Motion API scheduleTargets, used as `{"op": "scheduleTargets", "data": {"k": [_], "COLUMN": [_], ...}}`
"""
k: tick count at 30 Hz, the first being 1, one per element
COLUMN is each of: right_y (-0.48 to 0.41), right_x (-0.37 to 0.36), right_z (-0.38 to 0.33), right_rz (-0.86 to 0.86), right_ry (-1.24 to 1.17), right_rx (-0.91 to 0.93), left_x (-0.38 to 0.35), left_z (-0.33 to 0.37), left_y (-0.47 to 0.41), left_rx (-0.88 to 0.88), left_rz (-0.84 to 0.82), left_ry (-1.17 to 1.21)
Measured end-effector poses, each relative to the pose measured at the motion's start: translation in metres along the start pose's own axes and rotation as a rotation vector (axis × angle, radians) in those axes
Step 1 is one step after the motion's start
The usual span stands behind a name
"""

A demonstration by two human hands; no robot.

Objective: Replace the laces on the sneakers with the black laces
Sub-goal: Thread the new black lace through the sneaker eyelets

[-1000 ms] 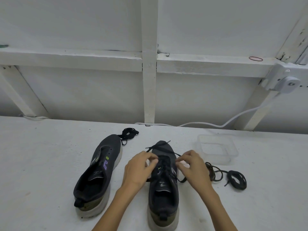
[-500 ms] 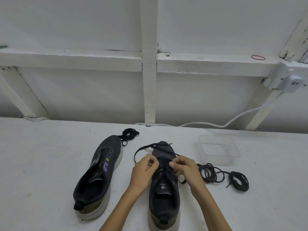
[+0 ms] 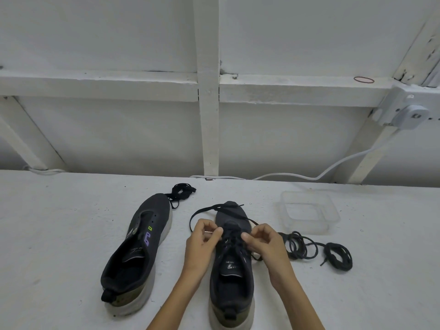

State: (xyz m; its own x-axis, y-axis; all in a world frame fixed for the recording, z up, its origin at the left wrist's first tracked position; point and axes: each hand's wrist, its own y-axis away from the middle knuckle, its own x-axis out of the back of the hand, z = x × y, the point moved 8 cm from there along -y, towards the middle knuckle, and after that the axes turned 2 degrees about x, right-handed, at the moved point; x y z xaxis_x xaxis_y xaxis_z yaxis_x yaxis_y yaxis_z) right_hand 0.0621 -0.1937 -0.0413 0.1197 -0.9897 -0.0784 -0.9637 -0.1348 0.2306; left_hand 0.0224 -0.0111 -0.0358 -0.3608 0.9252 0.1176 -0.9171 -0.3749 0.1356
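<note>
The laced sneaker [image 3: 232, 265] lies lengthwise on the white surface [image 3: 59, 234], toe toward the wall and heel toward the person. The left hand [image 3: 203, 241] pinches the black lace [image 3: 202, 210], which loops out beside the toe. The right hand [image 3: 264, 241] pinches it across the eyelets. The unlaced sneaker [image 3: 140, 248] lies alongside, toe angled slightly right.

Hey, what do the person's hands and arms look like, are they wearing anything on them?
The left hand and right hand are bare, with no gloves, and no rings show on the fingers in view. The left forearm and right forearm are bare down to the picture's bottom edge: no sleeve, watch or bracelet shows.
</note>
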Motion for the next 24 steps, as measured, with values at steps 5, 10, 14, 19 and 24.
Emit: {"op": "scheduleTargets", "data": {"k": [5, 10, 14, 19, 24], "right_y": [0.006, 0.003, 0.0, -0.001, 0.001], "right_x": [-0.002, -0.01, -0.016, -0.016, -0.006], "right_z": [-0.015, -0.026, -0.027, -0.014, 0.001], "right_rz": [0.026, 0.032, -0.018, -0.05, -0.029], "right_ry": [0.277, 0.449, 0.523, 0.442, 0.134], "right_rx": [0.179, 0.256, 0.275, 0.185, 0.009], "left_x": [0.002, 0.0, -0.004, -0.016, -0.009], "left_z": [0.012, 0.019, 0.021, 0.002, -0.02], "left_y": [0.004, 0.001, -0.002, 0.002, 0.008], "left_rx": [-0.112, -0.117, -0.087, 0.045, 0.23], "left_rz": [-0.03, 0.001, -0.032, -0.123, -0.16], "left_ry": [-0.24, -0.309, -0.356, -0.241, 0.178]}}
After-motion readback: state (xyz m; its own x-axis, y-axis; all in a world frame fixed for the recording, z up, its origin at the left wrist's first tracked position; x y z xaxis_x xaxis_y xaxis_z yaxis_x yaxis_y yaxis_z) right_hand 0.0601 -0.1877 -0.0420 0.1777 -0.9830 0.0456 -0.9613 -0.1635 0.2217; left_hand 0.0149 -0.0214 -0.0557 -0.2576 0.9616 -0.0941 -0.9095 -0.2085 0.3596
